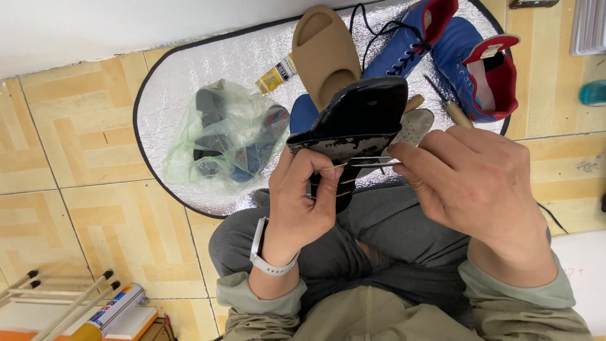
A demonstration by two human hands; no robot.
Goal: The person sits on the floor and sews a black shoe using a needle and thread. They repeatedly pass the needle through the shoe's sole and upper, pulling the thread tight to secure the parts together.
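Sole (356, 120) gripped in my left hand (300, 202); right hand (473, 183) is pinching needle (369, 162); slide (325, 53), boots (454, 50), bag (227, 136) lying behind.

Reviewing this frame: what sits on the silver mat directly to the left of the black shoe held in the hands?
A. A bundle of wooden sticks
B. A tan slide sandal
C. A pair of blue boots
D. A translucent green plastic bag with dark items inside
D: the green plastic bag lies on the silver mat left of the black shoe that the left hand holds; the right hand pinches a thin metal tool against it.
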